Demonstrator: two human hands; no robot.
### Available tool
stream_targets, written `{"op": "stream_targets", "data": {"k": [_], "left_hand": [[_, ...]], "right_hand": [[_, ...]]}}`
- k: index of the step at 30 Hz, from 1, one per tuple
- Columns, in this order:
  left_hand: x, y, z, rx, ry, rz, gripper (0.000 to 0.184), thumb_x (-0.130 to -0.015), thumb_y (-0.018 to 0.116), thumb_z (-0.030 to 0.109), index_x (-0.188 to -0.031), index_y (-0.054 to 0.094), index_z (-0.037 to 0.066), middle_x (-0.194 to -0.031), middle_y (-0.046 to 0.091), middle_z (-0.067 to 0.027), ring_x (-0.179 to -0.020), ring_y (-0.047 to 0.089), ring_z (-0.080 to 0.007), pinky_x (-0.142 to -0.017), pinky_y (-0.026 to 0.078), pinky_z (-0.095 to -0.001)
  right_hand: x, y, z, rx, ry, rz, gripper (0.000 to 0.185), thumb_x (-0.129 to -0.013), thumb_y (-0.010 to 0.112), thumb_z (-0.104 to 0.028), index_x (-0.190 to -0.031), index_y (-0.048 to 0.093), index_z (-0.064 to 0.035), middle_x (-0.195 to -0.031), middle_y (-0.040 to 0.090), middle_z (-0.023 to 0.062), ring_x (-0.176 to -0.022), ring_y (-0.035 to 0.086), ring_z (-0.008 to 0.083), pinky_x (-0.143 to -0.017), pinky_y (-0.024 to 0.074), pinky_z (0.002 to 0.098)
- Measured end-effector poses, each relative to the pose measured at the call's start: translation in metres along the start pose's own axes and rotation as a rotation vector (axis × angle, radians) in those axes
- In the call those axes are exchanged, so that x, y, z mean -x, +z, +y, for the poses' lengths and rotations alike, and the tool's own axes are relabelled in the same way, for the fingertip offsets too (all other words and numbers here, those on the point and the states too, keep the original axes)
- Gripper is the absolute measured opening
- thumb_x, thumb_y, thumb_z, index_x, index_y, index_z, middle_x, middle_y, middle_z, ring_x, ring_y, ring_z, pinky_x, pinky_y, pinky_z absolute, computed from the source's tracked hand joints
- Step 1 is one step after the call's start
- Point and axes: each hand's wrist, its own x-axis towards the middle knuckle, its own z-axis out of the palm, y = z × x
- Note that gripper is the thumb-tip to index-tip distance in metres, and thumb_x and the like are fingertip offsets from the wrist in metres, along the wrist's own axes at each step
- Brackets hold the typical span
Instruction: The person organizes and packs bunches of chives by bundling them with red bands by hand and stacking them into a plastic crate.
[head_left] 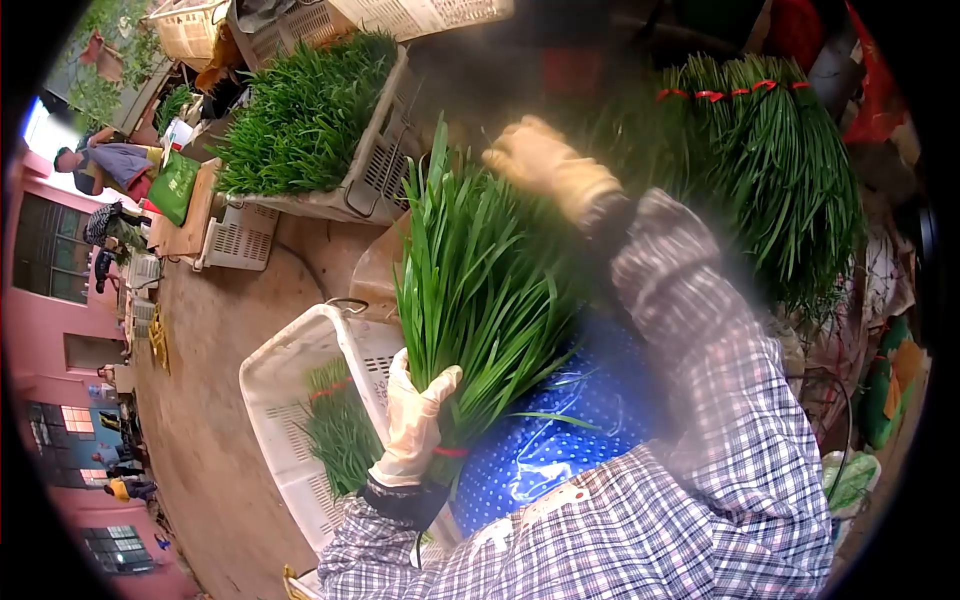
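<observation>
My left hand (408,415), in a pale glove, is wrapped round the lower part of a bundle of long flat green leaves, like garlic chives (480,270). A red band (450,452) circles the bundle just beside that hand. The leaves fan out over a shiny blue dotted apron (560,420). My right hand (545,165), gloved too, is raised beside the leaf tips with its fingers curled in. Whether anything is between those fingers is hidden. Beneath my left hand stands a white plastic crate (290,350) with more banded chives (340,425) in it.
At upper left, a white crate (375,140) is packed with green leaves (300,115). Red-banded chive bundles (770,160) are piled at right. Bags and cloth (880,270) lie beyond them. A person (110,165) is near a green sack (175,187); others are farther off.
</observation>
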Motion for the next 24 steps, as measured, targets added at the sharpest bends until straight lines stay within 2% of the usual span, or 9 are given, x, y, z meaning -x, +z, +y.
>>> {"op": "stream_targets", "data": {"k": [2, 3, 8, 10, 14, 18, 20, 22, 24], "left_hand": [[0.002, 0.001, 0.001, 0.001, 0.003, 0.025, 0.051, -0.083, 0.077, 0.002, -0.129, 0.056, 0.002, -0.115, 0.069, -0.0062, -0.098, 0.066, -0.0158, -0.091, 0.053, -0.0294], [0.002, 0.001, 0.000, -0.052, 0.024, 0.044, 0.051, -0.083, 0.076, 0.001, -0.129, 0.056, 0.001, -0.114, 0.069, -0.0063, -0.097, 0.066, -0.0158, -0.091, 0.053, -0.0299], [-0.003, -0.008, -0.002, 0.013, -0.016, -0.052, 0.056, -0.085, 0.077, 0.000, -0.134, 0.050, -0.002, -0.118, 0.067, -0.0089, -0.102, 0.064, -0.0159, -0.094, 0.052, -0.0297], [-0.005, -0.010, -0.001, 0.018, -0.007, -0.091, 0.055, -0.086, 0.077, 0.000, -0.134, 0.050, -0.002, -0.118, 0.067, -0.0090, -0.102, 0.065, -0.0161, -0.095, 0.052, -0.0299], [-0.010, -0.012, -0.006, -0.009, -0.037, -0.067, 0.056, -0.087, 0.077, 0.002, -0.134, 0.048, -0.002, -0.120, 0.067, -0.0102, -0.103, 0.065, -0.0167, -0.095, 0.052, -0.0305], [-0.013, -0.010, -0.008, 0.121, -0.017, -0.167, 0.059, -0.086, 0.078, -0.001, -0.135, 0.045, -0.001, -0.119, 0.065, -0.0089, -0.104, 0.064, -0.0159, -0.096, 0.052, -0.0303], [-0.010, -0.004, -0.002, 0.107, -0.019, -0.149, 0.061, -0.084, 0.079, -0.003, -0.135, 0.044, -0.001, -0.120, 0.064, -0.0089, -0.106, 0.064, -0.0155, -0.097, 0.052, -0.0304], [-0.006, 0.000, 0.002, 0.115, -0.013, -0.131, 0.063, -0.084, 0.079, -0.004, -0.135, 0.043, -0.001, -0.120, 0.063, -0.0090, -0.107, 0.063, -0.0151, -0.098, 0.052, -0.0303], [-0.003, 0.001, 0.003, 0.138, -0.008, -0.131, 0.065, -0.083, 0.079, -0.004, -0.136, 0.042, -0.001, -0.121, 0.063, -0.0092, -0.108, 0.063, -0.0149, -0.099, 0.052, -0.0302]], "right_hand": [[-0.015, 0.001, -0.008, -0.073, 0.102, -0.394, 0.044, -0.099, 0.058, -0.039, -0.120, 0.072, -0.0036, -0.121, 0.072, 0.0160, -0.118, 0.064, 0.0352, -0.104, 0.0479, 0.0446], [-0.006, 0.003, -0.005, -0.269, 0.063, -0.367, 0.040, -0.099, 0.059, -0.036, -0.122, 0.072, -0.0058, -0.121, 0.071, 0.0180, -0.116, 0.065, 0.0361, -0.102, 0.0496, 0.0440], [0.016, 0.040, 0.051, -1.147, 0.459, 0.291, 0.031, -0.097, 0.063, -0.032, -0.117, 0.074, -0.0101, -0.110, 0.074, 0.0067, -0.103, 0.065, 0.0190, -0.090, 0.0516, 0.0353], [0.051, 0.025, 0.084, -1.176, 0.429, 0.483, 0.029, -0.097, 0.064, -0.033, -0.112, 0.074, -0.0108, -0.108, 0.074, 0.0042, -0.101, 0.065, 0.0208, -0.087, 0.0518, 0.0384], [0.118, -0.062, 0.056, -0.307, 0.511, 0.018, 0.040, -0.088, 0.080, -0.039, -0.097, 0.074, -0.0002, -0.097, 0.075, 0.0092, -0.090, 0.068, 0.0216, -0.084, 0.0538, 0.0376], [0.123, -0.069, -0.001, -0.442, -0.085, 0.532, 0.027, -0.087, 0.079, -0.024, -0.105, 0.072, -0.0051, -0.097, 0.074, 0.0126, -0.096, 0.070, 0.0300, -0.089, 0.0571, 0.0395], [0.106, -0.075, -0.043, -0.079, -0.394, 0.587, 0.034, -0.085, 0.072, -0.010, -0.119, 0.068, -0.0107, -0.108, 0.072, 0.0127, -0.108, 0.069, 0.0330, -0.092, 0.0574, 0.0408], [0.079, -0.052, -0.065, 0.151, -0.487, 0.647, 0.044, -0.082, 0.066, -0.006, -0.124, 0.065, -0.0160, -0.115, 0.070, 0.0123, -0.114, 0.066, 0.0331, -0.092, 0.0568, 0.0412], [0.059, -0.025, -0.065, 0.170, -0.563, 0.544, 0.035, -0.083, 0.061, -0.006, -0.114, 0.069, -0.0189, -0.106, 0.071, 0.0100, -0.111, 0.066, 0.0324, -0.090, 0.0561, 0.0423]]}}
